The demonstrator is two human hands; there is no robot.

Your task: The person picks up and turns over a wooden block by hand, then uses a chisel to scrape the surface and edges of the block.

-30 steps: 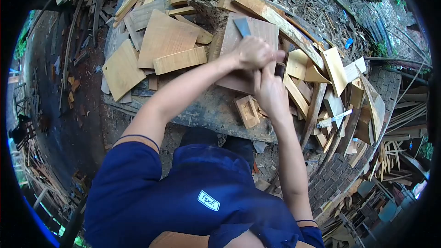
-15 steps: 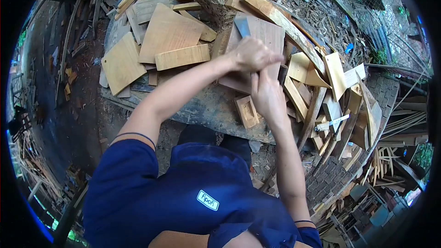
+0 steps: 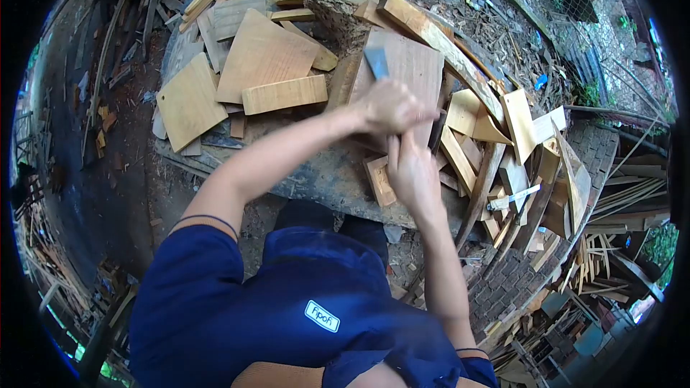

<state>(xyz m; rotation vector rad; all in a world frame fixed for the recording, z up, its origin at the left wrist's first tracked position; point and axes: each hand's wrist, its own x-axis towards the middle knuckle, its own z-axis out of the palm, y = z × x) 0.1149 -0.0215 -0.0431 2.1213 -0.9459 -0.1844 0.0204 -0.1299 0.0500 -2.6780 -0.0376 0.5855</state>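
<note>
A tool with a flat metal blade (image 3: 376,62), wider toward its far end and blurred, juts out over a thick brown wooden block (image 3: 420,65). My left hand (image 3: 392,106) is closed round this bladed tool just behind the blade. Right below it, my right hand (image 3: 415,176) is closed with its fingertips against the left fist; the handle is hidden by the hands. Close to my right hand lies a small wooden block with a hollow (image 3: 379,181) at the near edge of the worktable (image 3: 316,185).
Left of the block lie a broad board (image 3: 266,54), a board with a hole (image 3: 190,103) and a short thick plank (image 3: 284,94). A rough stump (image 3: 336,1) stands behind. Right are a long curved timber (image 3: 438,36), piled offcuts (image 3: 519,122) and a white-handled tool (image 3: 514,197).
Both hands and the blade have come slightly nearer my body together. The small hollowed block appears turned a little and shifted slightly. The whole view has tilted a little.
</note>
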